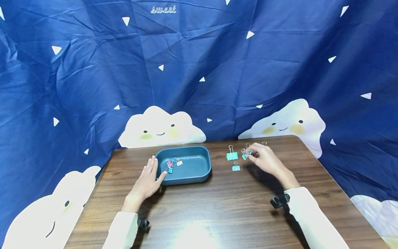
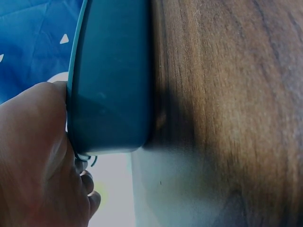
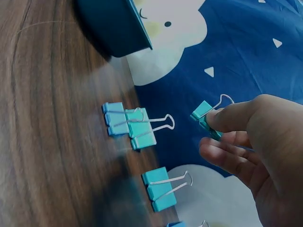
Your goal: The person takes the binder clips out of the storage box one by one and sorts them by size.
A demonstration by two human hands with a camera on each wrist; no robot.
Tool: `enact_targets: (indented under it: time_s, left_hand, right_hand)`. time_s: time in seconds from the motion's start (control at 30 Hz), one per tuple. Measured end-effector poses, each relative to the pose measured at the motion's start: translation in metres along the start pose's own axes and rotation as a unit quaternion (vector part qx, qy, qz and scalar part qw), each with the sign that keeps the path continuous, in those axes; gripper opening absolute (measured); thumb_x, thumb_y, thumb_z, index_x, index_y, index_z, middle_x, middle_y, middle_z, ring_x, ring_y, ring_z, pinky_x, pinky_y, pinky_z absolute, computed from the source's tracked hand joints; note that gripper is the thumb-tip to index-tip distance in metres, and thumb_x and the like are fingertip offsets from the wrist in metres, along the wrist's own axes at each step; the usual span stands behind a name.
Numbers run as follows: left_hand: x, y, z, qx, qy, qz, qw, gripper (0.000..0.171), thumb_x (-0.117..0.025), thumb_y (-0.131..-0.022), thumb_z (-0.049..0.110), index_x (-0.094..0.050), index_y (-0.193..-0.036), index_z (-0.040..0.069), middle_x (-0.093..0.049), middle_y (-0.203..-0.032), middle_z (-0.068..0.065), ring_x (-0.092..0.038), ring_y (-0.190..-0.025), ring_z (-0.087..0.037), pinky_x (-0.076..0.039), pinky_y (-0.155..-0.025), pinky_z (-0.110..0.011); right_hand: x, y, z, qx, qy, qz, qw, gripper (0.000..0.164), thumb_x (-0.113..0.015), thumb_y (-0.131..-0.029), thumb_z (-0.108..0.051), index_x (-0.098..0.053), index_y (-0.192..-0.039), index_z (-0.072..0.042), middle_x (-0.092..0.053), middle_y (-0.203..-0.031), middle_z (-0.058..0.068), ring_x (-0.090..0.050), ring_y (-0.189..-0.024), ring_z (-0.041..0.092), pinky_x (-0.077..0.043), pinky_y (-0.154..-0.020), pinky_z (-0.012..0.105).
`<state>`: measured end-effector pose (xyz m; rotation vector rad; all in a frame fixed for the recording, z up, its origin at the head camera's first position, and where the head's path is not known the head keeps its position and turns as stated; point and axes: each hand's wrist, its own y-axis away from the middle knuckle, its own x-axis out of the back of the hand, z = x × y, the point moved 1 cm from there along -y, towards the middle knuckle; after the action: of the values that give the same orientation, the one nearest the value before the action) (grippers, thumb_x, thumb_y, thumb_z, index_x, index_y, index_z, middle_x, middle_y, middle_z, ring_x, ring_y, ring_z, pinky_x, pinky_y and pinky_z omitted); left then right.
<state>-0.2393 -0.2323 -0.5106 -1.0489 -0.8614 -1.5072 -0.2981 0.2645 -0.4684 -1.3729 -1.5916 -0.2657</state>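
My right hand (image 1: 264,157) pinches a small teal binder clip (image 3: 203,113) between thumb and fingers, raised off the table in the right wrist view. Nearby stand a larger teal binder clip (image 1: 231,156) and a smaller light-blue one (image 1: 236,168). Another teal clip (image 3: 160,189) stands close to the hand, its wire handles up. At the tray's left end, my left hand (image 1: 146,183) rests with fingers extended against the rim of the blue tray (image 1: 186,180), thumb at the near corner. Inside the tray lie pink (image 1: 169,164), white (image 1: 179,163), blue and teal clips.
A brown wooden table (image 1: 199,204) carries everything. Behind it hangs a dark blue cloth (image 1: 186,86) with clouds and white triangles. Part of a further blue clip (image 3: 176,224) shows at the bottom of the right wrist view.
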Motion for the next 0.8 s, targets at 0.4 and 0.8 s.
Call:
enact_targets:
  time_s: [0.4,0.8]
  left_hand:
    - [-0.004,-0.001,-0.003,-0.008,0.016,0.009,0.9998,0.089,-0.038,-0.112,0.057,-0.013,-0.168,-0.008,-0.006,-0.178,-0.025,-0.009,-0.166,-0.044,-0.016,-0.134,-0.062]
    - [-0.001,0.001,0.0,-0.013,0.018,0.019,0.9996,0.089,-0.041,-0.112,0.056,-0.014,-0.167,-0.009,-0.007,-0.177,-0.027,-0.01,-0.165,-0.045,-0.017,-0.133,-0.062]
  right_hand:
    - [0.0,0.019,0.018,-0.024,0.003,-0.016,1.0,0.01,-0.079,-0.093,-0.004,-0.078,-0.102,-0.008,-0.079,-0.1,0.005,-0.074,-0.084,0.017,-0.063,-0.077,0.035]
    - [-0.006,0.032,0.037,-0.071,0.04,-0.043,0.996,0.005,-0.079,-0.096,-0.014,-0.078,-0.101,-0.015,-0.081,-0.096,0.002,-0.076,-0.087,0.019,-0.061,-0.081,0.044]
